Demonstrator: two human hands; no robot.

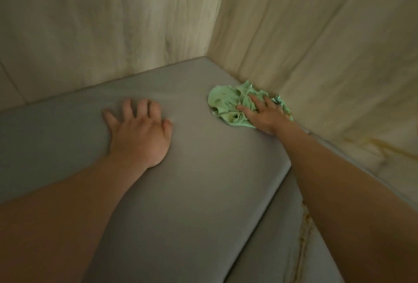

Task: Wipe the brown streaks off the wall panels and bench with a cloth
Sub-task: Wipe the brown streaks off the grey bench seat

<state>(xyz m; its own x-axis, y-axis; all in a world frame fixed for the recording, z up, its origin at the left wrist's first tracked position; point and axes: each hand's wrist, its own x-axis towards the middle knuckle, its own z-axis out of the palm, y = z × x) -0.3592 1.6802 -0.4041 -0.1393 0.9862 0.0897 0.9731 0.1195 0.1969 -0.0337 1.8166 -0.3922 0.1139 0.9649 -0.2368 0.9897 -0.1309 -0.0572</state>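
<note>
A crumpled light green cloth (pixel 228 104) lies on the grey bench cushion (pixel 203 169) close to the right wall panel (pixel 339 56). My right hand (pixel 263 114) presses flat on the cloth with straight fingers. My left hand (pixel 141 133) rests palm down on the cushion to the left, fingers spread, holding nothing. Brown streaks (pixel 384 149) run along the lower right wall panel. Another brown streak (pixel 304 233) marks the front side of the bench beside my right forearm.
Pale wood-grain wall panels (pixel 101 22) meet in a corner behind the bench. A second grey cushion section (pixel 282 248) adjoins at the lower right, split from the first by a seam.
</note>
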